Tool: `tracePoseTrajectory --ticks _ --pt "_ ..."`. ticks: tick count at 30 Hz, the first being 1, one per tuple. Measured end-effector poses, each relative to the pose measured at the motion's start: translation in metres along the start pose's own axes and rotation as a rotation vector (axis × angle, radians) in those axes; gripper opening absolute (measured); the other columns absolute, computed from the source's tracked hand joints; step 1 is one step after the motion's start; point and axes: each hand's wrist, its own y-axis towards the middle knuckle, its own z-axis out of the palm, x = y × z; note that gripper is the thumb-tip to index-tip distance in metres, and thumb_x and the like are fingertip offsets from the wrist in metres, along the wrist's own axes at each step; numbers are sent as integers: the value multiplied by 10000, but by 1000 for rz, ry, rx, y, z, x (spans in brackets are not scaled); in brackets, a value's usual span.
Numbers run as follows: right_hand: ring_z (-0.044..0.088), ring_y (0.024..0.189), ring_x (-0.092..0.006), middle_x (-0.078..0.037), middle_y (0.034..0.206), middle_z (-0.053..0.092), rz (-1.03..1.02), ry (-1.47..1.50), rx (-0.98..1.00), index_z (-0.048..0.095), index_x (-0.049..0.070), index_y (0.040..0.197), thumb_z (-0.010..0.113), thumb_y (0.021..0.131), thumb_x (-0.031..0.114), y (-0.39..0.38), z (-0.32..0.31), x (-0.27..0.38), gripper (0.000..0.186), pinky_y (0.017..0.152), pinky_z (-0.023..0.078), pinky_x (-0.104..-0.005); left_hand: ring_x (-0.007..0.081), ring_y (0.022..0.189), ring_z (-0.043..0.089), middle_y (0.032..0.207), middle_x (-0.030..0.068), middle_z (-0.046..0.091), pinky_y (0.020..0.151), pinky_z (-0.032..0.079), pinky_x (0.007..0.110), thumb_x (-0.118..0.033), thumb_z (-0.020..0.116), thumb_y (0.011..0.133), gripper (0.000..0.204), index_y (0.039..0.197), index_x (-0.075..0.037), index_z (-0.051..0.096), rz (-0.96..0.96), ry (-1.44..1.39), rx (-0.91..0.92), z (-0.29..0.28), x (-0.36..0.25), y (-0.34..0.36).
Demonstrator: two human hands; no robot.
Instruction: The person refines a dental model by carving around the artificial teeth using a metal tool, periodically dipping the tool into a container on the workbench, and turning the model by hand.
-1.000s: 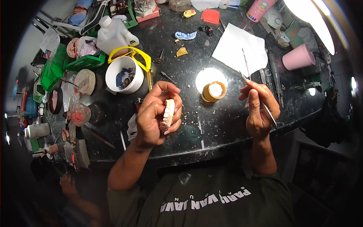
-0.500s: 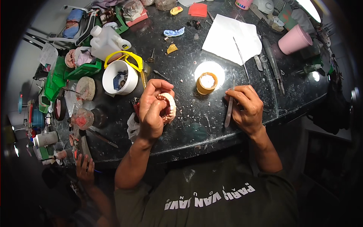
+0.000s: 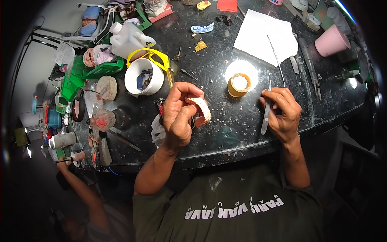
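My left hand (image 3: 178, 121) is closed around a pale, horseshoe-shaped dental arch (image 3: 205, 113) with a row of teeth, its thumb and fingers pinching one side. Part of the arch is hidden by the fingers. Over to the right, my right hand (image 3: 285, 113) is closed on a slim metal scalpel-like handle (image 3: 265, 119); its flat rounded end points toward the table's near edge. The far tip shows above my fingers. Between the hands and farther back stands a small amber pot (image 3: 237, 92) of white material under a bright patch of light.
White crumbs dot the dark table. A white sheet (image 3: 258, 30) bears a thin metal probe (image 3: 275, 54). Nearby lie a handpiece (image 3: 309, 60) and pink cup (image 3: 331, 41). Left are a white tub (image 3: 155, 88), yellow glasses (image 3: 163, 60), green bins (image 3: 74, 86) and a co-worker's hand (image 3: 62, 164).
The whole view has shifted, with table things now farther right. The dental arch has turned in my left hand, showing a different side. The co-worker's hand has moved left, away from the table edge.
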Motion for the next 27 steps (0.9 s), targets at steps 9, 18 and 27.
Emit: tracePoseTrajectory --ticks 9,18,27 --pt "678 863 -298 -110 937 711 -39 -14 15 752 40 977 785 746 -56 -2 4 -4 252 753 548 -388 166 766 695 929 140 659 591 563 262 47 521 914 250 1160 59 566 11 46 -31 4 1 0" --pt "684 881 -300 -112 949 716 -32 -29 31 750 41 968 770 733 -71 -2 3 -2 261 766 552 -390 217 723 750 893 207 707 646 659 313 69 626 926 206 1120 129 592 -17 256 -144 8 -4 -1" --pt "687 914 -303 -116 981 725 -46 -34 34 762 41 998 750 725 -86 -1 4 -5 301 795 562 -391 242 812 769 939 193 693 709 686 353 93 657 922 185 1096 107 595 95 272 -120 4 3 -2"
